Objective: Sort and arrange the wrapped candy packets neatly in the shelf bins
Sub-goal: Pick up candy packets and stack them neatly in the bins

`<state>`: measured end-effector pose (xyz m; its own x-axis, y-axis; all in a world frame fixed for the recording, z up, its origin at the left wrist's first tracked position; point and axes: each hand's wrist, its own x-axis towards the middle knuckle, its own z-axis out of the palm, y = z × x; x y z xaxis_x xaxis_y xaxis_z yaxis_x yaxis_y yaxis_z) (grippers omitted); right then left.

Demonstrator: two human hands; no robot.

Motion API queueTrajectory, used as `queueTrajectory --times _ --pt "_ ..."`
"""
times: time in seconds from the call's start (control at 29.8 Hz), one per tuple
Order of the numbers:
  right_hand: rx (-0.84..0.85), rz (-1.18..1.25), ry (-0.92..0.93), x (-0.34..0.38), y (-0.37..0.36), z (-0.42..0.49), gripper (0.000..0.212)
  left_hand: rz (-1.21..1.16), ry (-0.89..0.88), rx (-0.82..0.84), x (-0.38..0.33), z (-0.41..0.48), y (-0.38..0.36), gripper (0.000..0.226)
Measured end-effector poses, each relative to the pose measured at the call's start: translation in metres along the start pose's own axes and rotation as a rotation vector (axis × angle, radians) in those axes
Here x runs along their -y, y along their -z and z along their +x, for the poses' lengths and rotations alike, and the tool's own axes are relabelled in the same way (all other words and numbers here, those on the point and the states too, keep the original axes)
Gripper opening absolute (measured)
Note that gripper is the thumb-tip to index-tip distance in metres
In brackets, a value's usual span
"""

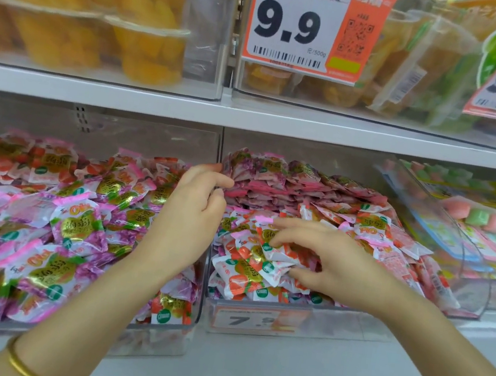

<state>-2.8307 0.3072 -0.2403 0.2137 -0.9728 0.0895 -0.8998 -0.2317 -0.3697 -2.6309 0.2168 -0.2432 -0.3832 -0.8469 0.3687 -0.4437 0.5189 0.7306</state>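
Grip: right hand [325, 262] clasps orange packets [247, 270]; left hand [195, 212] lies loose, fingertips touching purple stack [304, 189]. Middle bin [364, 327]: stack at 12 o'clock, orange packets at 6. Pkts prob. light, crinkly, slippery; take across flat faces, few at a time.

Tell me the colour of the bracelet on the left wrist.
Gold. The bracelet shows best in the head view.
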Motion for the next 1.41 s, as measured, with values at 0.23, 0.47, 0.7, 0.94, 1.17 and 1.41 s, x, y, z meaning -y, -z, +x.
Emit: queueTrajectory --times 0.23,0.47,0.7,0.94,1.17,1.41 --pt "-0.024 0.024 -0.047 -0.001 0.003 -0.001 0.051 0.0 -0.029 -0.003 -0.004 -0.001 0.001 0.031" --pt "-0.465 0.17 -0.119 0.0 0.002 0.006 0.027 0.116 -0.08 -0.099 -0.006 -0.002 0.002 0.026" --pt "-0.857 0.219 0.033 0.04 0.0 0.012 0.041 -0.239 -0.009 -0.064 -0.038 -0.019 0.017 0.018" --pt "-0.63 0.302 0.206 0.089 -0.019 0.036 0.055 -0.736 0.251 -0.013 -0.031 -0.03 0.051 0.047" --pt "-0.336 0.668 0.414 0.143 -0.037 0.067 0.062 -0.915 0.356 -0.04 0.014 -0.059 0.108 0.033" --pt "-0.347 0.88 -0.088 0.173 -0.053 0.104 0.039 -0.749 0.448 -0.093 0.055 -0.075 0.132 0.05"
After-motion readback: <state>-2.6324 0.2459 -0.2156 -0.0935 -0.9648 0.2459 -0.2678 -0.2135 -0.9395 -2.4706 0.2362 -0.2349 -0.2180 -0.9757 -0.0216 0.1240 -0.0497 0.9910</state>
